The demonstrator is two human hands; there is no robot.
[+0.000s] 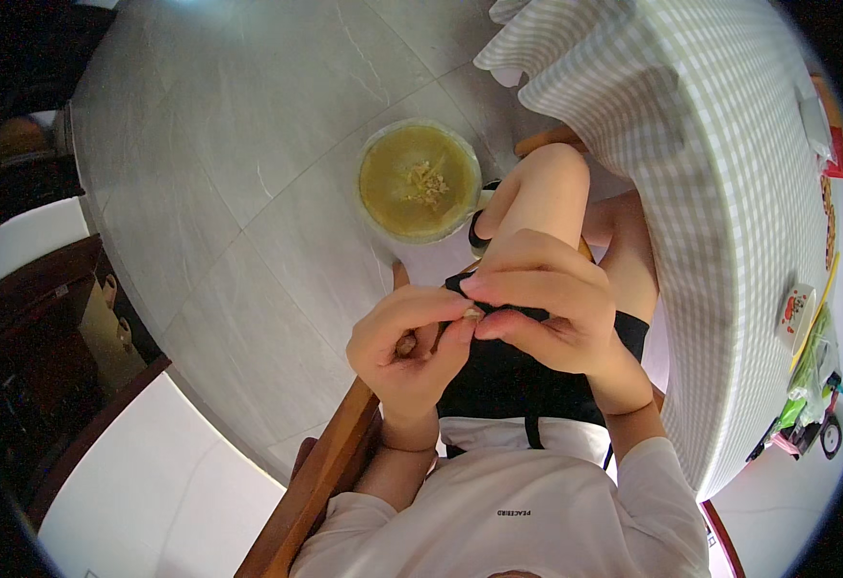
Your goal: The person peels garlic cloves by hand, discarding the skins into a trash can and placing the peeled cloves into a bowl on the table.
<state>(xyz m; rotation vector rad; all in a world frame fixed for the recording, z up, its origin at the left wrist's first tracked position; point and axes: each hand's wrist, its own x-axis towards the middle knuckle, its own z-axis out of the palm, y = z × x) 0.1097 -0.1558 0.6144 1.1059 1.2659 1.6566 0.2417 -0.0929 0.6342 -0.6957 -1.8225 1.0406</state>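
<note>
Clearly, both grips are nearly closed: the left grip [397, 337] and the right grip [556, 299] meet tip to tip, thumb against finger, and seem to share one small pale piece [474, 315] above the lap. To work it well, I'd let one side hold steady while the other picks or twists in small moves, pressing lightly so that it doesn't crumble or shoot away. The piece looks light-coloured and irregular, mostly hidden by the fingertips; its kind I can't tell. A rough brown lump [405, 344] sits in the curl of the left hand, so those fingers should stay tucked. Beyond, on the floor, a bucket [383, 197] holds pale scraps [427, 183].
</note>
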